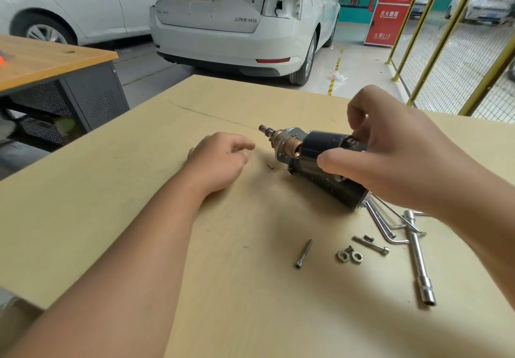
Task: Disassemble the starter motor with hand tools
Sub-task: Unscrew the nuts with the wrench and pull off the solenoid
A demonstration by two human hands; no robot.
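A: The starter motor (320, 159) is lying tilted on the table (139, 204), and the right hand (390, 157) is sitting right over its near end, fingers curling round the dark housing, thumb reaching along its side.

B: And the left hand (220, 159)?

A: It is resting on the table just beside the motor's shaft end, fingers loosely curled, gripping nothing. A tiny small pin (269, 166) is lying between that hand and the motor, apart from both.

B: What is lying under the right wrist?

A: The tools: a socket wrench (418, 257) and a bent hex key (380, 222), just below the wrist. Nearer the person, two nuts (349, 256) are touching each other, one long bolt (370, 244) beside them, another bolt (303, 253) lying alone, between the two forearms.
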